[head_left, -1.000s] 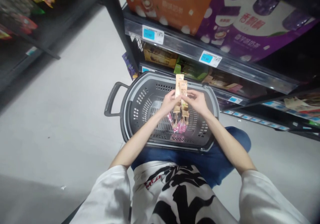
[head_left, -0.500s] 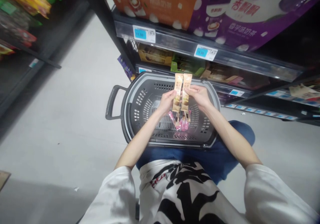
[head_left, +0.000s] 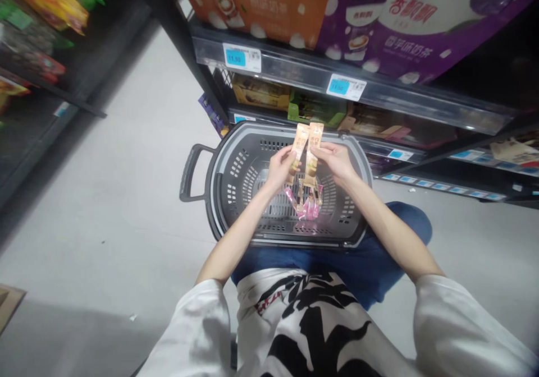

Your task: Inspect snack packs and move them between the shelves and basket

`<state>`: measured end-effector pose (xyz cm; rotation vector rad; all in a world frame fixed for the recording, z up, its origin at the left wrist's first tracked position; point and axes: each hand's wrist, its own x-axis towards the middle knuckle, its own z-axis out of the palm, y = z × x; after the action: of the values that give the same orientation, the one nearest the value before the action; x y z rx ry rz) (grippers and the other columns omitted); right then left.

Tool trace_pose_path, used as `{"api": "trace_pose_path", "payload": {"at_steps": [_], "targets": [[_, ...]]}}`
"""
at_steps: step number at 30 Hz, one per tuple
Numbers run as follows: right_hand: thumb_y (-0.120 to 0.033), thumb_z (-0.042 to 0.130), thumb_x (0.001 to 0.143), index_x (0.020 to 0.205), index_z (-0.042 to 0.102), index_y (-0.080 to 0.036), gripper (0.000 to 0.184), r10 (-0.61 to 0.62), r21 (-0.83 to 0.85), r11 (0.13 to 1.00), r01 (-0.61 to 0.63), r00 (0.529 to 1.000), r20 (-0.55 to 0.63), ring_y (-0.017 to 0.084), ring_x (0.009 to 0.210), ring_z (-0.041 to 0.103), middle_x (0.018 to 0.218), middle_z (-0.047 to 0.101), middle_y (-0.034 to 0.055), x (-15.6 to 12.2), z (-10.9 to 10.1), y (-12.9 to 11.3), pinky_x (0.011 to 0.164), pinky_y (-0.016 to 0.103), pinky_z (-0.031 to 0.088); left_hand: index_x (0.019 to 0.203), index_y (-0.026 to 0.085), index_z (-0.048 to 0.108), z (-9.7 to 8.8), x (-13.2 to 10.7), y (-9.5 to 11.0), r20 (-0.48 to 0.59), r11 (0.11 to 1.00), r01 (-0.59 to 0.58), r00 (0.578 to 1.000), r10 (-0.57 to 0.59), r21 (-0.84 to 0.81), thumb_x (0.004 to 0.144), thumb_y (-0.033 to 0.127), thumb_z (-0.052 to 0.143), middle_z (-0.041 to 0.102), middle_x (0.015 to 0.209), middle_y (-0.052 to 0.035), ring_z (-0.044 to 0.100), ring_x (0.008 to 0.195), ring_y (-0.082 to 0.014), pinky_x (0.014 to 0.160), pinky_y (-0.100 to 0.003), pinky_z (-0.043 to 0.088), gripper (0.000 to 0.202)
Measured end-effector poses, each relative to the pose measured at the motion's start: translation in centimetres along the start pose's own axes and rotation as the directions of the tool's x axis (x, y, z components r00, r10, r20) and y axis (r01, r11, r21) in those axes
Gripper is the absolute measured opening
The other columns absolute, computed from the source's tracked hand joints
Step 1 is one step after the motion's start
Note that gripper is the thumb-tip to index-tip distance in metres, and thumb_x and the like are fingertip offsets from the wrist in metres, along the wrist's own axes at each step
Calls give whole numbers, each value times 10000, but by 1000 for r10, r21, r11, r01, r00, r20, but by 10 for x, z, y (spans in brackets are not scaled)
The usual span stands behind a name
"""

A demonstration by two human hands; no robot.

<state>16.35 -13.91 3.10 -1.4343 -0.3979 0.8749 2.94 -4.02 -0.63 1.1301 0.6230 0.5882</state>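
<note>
My left hand (head_left: pixel 280 168) is closed on one cream-and-gold stick sachet (head_left: pixel 300 139), which tilts with its top to the right. A second stick sachet (head_left: pixel 314 148), nearly upright, is pinched in my right hand (head_left: pixel 335 159). The sachets' top ends almost meet, above the grey shopping basket (head_left: pixel 227 220). Inside the basket, below the sachets, lie several small pink and clear wrapped packets (head_left: pixel 309 207); their kind is too small to make out.
Beyond the basket stands a shelf rack (head_left: pixel 286 65) with price tags. An orange carton (head_left: pixel 273 7) and a purple carton (head_left: pixel 404 35) fill its upper shelf. The basket handle (head_left: pixel 189 172) sticks out left. Bagged goods (head_left: pixel 50 1) hang at the far left.
The sachet in my left hand has turned from upright to slanted, its lower end swinging left. My right hand and its sachet have hardly moved.
</note>
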Motion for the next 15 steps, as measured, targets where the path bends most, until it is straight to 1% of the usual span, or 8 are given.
{"api": "trace_pose_path", "payload": {"at_steps": [2, 4, 7, 8, 10, 12, 15], "targets": [[-425, 942, 536, 842, 771, -173, 432, 9, 5, 1000, -9, 1000, -8, 191, 762, 713, 836, 781, 60, -1, 1, -1, 692, 303, 587, 1102, 226, 586, -1, 0, 2, -78, 999, -21, 997, 24, 48, 836, 408, 743, 680, 1087, -42, 631, 678, -103, 549, -215, 493, 359], [-409, 939, 547, 847, 772, -174, 417, 15, 5, 1000, -15, 1000, -8, 189, 772, 715, 849, 783, 62, -1, 1, -2, 711, 306, 589, 1049, 234, 544, -2, -1, 5, -111, 996, -41, 993, 51, 85, 802, 373, 782, 642, 1120, -25, 600, 645, -71, 518, -196, 443, 370], [-391, 922, 581, 863, 770, -180, 384, 18, -3, 1000, -18, 1000, 3, 190, 808, 720, 889, 786, 64, -1, 1, -2, 751, 321, 594, 1024, 231, 527, -2, -2, 8, -85, 991, -60, 994, 70, 116, 728, 316, 843, 625, 1150, -21, 602, 673, -67, 545, -190, 441, 441], [-388, 914, 594, 870, 768, -181, 375, 17, -7, 1000, -17, 1000, 8, 191, 819, 721, 898, 785, 65, 0, 1, -1, 757, 323, 593, 1039, 232, 524, -1, -2, 8, -72, 993, -53, 996, 61, 105, 731, 315, 838, 632, 1163, -30, 620, 696, -79, 564, -196, 457, 447], [-381, 897, 619, 878, 763, -179, 354, 12, -18, 1000, -12, 1000, 12, 190, 822, 719, 899, 783, 65, 1, 0, 0, 754, 323, 589, 1074, 233, 521, 0, -1, 9, -43, 998, -19, 999, 21, 52, 796, 350, 775, 661, 1177, -54, 663, 756, -114, 618, -220, 502, 395], [-375, 878, 646, 877, 757, -178, 327, 0, -33, 999, 0, 1000, 7, 187, 816, 714, 894, 781, 63, 2, -1, 2, 742, 318, 584, 1087, 223, 530, 1, 1, 7, -8, 1000, 13, 1000, -13, -20, 883, 392, 672, 701, 1145, -75, 694, 816, -144, 689, -258, 541, 300], [-360, 852, 674, 857, 753, -176, 278, -24, -41, 999, 24, 1000, -6, 186, 807, 707, 887, 779, 63, 3, -1, 3, 716, 309, 579, 1066, 203, 559, 2, 3, 4, 44, 996, 16, 999, -12, -90, 937, 421, 598, 737, 1099, -95, 718, 888, -176, 764, -305, 562, 256]]}}
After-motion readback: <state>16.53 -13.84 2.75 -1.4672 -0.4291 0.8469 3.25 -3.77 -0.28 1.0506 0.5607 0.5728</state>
